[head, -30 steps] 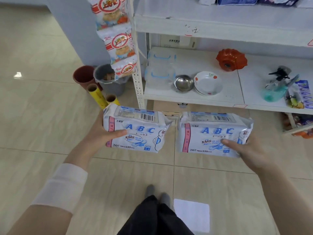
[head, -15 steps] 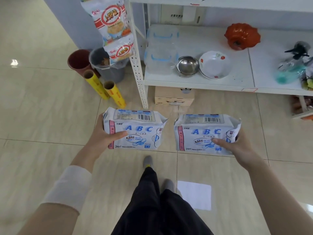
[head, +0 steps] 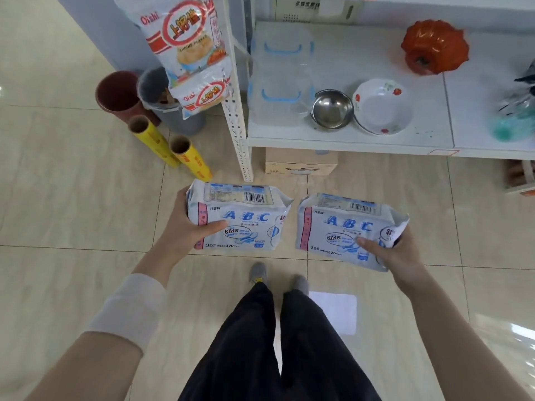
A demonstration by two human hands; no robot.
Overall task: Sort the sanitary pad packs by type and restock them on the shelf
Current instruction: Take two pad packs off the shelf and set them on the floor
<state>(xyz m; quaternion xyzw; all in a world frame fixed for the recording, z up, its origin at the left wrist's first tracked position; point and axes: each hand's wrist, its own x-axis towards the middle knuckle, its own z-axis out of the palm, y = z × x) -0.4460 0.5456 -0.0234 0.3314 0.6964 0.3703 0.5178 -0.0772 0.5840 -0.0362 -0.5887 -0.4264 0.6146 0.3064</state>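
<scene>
I hold two matching white-and-blue "ABC" sanitary pad packs side by side over the tiled floor. My left hand (head: 185, 230) grips the left pack (head: 243, 218) at its left end, thumb across the front. My right hand (head: 390, 253) grips the right pack (head: 344, 227) at its lower right corner, thumb on the front. Both packs face me with barcodes on top. The white shelf (head: 347, 140) stands just beyond them; the board in view holds kitchenware, no pads.
On the shelf board sit clear lidded boxes (head: 280, 79), a steel bowl (head: 333, 108), a white bowl (head: 382, 107) and an orange mould (head: 434, 47). Snack bags (head: 179, 33) hang on the shelf post. Yellow rolls (head: 185, 157), bins and a cardboard box (head: 301, 163) stand on the floor.
My view has tilted down and moved closer to the shelf; the upper board has left the frame. Both hands keep the same hold on their packs, now lower in view.
</scene>
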